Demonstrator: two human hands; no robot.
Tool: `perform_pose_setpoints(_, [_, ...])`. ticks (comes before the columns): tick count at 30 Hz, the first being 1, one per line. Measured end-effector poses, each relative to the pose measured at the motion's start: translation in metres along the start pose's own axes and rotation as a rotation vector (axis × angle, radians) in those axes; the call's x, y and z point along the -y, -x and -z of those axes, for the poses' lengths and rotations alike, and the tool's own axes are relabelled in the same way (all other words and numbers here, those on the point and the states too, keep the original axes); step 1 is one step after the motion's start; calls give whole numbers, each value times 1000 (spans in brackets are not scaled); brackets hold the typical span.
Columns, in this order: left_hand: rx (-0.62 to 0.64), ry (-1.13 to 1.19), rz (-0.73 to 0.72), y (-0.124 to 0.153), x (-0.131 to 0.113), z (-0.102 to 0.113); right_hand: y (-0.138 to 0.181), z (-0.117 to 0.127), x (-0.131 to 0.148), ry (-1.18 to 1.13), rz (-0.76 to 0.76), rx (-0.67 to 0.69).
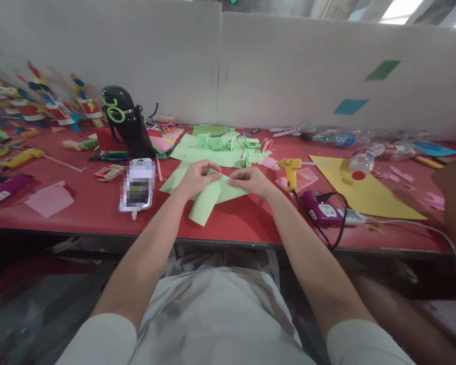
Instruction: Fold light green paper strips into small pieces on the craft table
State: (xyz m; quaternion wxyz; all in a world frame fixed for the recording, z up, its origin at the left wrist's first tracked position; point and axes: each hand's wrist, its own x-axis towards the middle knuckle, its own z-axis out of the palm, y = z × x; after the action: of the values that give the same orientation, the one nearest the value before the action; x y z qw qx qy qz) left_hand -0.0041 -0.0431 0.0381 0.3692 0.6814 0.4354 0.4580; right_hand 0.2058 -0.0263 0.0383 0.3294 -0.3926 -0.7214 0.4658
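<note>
Both my hands meet over a light green paper sheet [209,197] lying on the red table [99,208]. My left hand [197,177] pinches the sheet's upper edge with thumb and forefinger. My right hand [253,181] pinches the same edge just to the right, fingertips almost touching the left hand's. The sheet is folded, and one flap hangs toward the table's front edge. More green paper pieces and cut strips [224,144] lie in a pile just behind my hands.
A phone [138,185] lies left of my hands, with a black bottle [127,121] behind it. A yellow glue gun [291,170], a purple power strip [323,209] and yellow paper [365,192] sit right. Paper crafts [34,109] line the left wall. Another person's arm [454,187] enters at right.
</note>
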Motion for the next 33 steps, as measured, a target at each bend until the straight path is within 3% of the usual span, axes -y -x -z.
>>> perform_pose_setpoints(16, [-38, -71, -10, 0, 5, 1, 0, -1, -1, -26, -9, 5])
perform_pose_setpoints(33, [4, -36, 25, 1, 0, 2, 3, 1, 3, 45, -11, 18])
